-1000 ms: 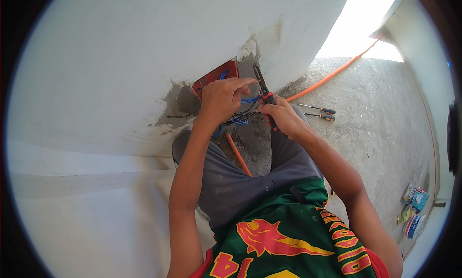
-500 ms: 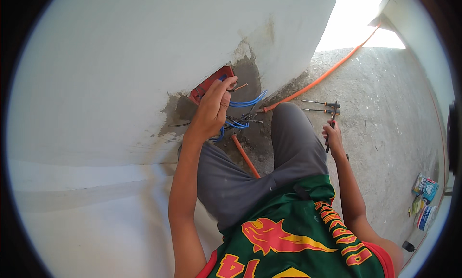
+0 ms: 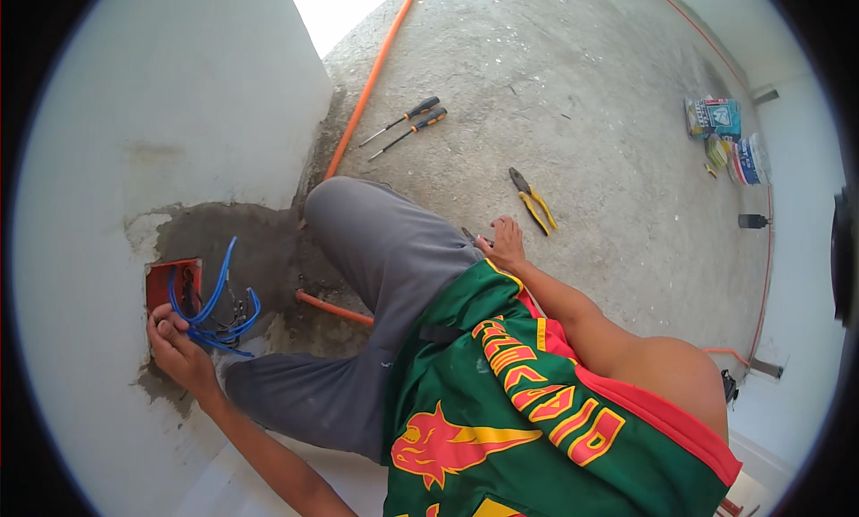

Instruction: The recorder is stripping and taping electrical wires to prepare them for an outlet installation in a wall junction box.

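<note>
At the lower left, my left hand (image 3: 182, 349) is raised to a red wall box (image 3: 161, 284). Its fingers are pinched together on a wire whose end is hidden. Blue wires (image 3: 216, 293) loop out of the box beside the fingertips, with thin dark wires (image 3: 240, 313) tangled among them. My right hand (image 3: 506, 243) is low at the floor next to my thigh, its fingers apart. A dark hand tool (image 3: 469, 236) lies at its thumb, mostly covered by the hand and trousers. Beyond it, yellow-handled pliers (image 3: 534, 199) rest on the concrete.
Two screwdrivers (image 3: 413, 128) with black and orange handles lie on the floor. An orange conduit (image 3: 371, 78) runs along the wall's base; a shorter orange conduit (image 3: 333, 307) sticks out near my knee. A bag (image 3: 713, 118) and a white tub (image 3: 745, 161) stand at the right.
The view has swung right. My right hand has lowered the dark-handled tool to the floor and loosened its fingers. My left hand has moved down beside the box's lower edge.
</note>
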`<state>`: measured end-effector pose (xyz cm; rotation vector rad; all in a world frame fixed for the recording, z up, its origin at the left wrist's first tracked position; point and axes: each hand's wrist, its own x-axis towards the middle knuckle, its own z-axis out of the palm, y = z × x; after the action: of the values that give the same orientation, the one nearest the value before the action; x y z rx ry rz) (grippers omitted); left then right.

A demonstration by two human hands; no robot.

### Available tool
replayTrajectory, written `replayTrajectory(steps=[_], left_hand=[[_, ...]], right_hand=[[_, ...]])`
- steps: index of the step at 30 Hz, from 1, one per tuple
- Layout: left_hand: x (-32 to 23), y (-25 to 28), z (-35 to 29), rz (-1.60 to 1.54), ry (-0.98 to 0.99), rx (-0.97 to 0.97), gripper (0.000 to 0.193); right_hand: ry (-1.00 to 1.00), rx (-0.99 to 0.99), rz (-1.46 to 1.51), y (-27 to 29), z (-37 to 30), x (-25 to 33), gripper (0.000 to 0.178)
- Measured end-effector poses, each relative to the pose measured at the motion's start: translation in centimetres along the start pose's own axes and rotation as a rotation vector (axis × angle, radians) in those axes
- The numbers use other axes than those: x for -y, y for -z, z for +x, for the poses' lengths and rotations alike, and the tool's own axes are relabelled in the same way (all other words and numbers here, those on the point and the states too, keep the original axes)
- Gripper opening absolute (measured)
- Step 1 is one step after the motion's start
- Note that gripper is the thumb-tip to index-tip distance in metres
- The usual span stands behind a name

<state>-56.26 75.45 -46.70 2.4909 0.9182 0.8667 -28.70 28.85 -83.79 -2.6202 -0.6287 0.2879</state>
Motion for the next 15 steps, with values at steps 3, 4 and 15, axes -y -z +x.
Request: replayTrajectory(steps=[3, 4, 15], left_hand=[[-0.2, -1.3, -0.3, -0.046, 0.016, -0.265, 0.036], [-0.2, -2.9, -0.4, -0.183, 0.001, -0.304, 0.035], [1.8, -3.6, -2.5, -1.016, -0.053, -0.533, 0.027]], right_hand=[[-0.317, -0.197, -0.331, 2.4, 0.9, -4.7, 0.068], [-0.387, -0.198, -0.467, 2.9, 0.6, -7.2, 0.066], [-0.369, 0.33, -0.296, 5.5, 5.2, -15.7, 0.047]])
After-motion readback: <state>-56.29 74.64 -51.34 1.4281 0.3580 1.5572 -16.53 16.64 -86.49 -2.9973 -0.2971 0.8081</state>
